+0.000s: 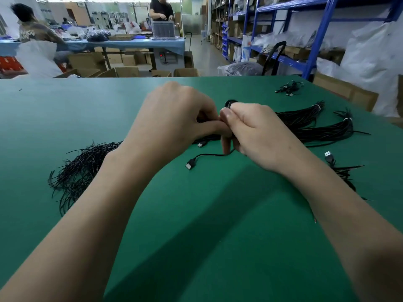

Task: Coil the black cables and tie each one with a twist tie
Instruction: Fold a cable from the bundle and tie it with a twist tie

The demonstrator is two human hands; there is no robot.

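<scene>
Gripping the coiled black cable [230,103] just above the green table [65,116], right hand [257,136] curled tight, left hand [174,118] pinching alongside, likely to stop loops springing. Trailing USB plug [190,165] left lying on the surface; twist ties [80,168] heaped near the left forearm, probably for easy reach.

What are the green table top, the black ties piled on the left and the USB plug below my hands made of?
Table top: smooth matte green, dull sheen; mat or laminate, unclear. Twist ties: thin black strands holding kinks, probably plastic-coated wire. USB plug on the black cable: greyish shiny shell, likely metal, on black plastic-looking moulding.
</scene>
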